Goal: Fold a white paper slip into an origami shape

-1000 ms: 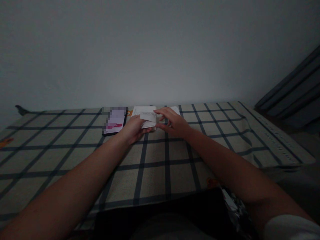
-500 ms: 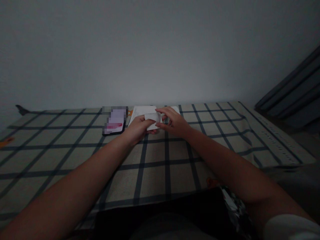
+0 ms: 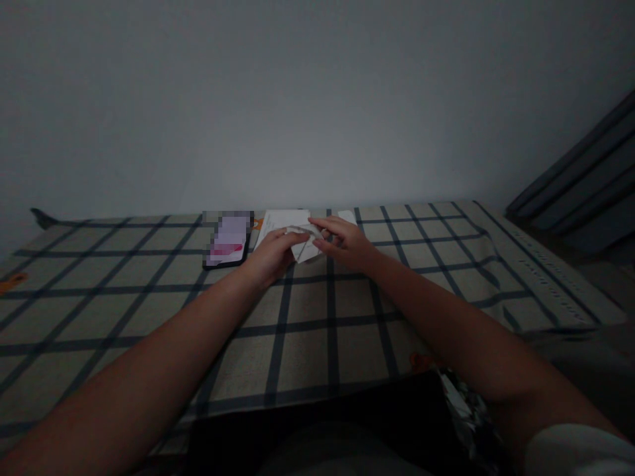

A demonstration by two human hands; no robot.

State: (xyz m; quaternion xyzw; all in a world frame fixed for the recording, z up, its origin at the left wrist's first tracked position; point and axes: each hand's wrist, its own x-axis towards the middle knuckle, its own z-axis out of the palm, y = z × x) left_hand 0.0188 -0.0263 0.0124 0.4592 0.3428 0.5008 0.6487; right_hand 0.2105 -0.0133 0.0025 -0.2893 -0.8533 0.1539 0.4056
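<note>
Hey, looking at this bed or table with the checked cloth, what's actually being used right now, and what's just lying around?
In use:
- small white paper, creased
- left hand, holding it
- right hand, at its right edge

Apparently just lying there, untouched:
- phone, left, screen lit
- larger white sheet, behind the paper
</note>
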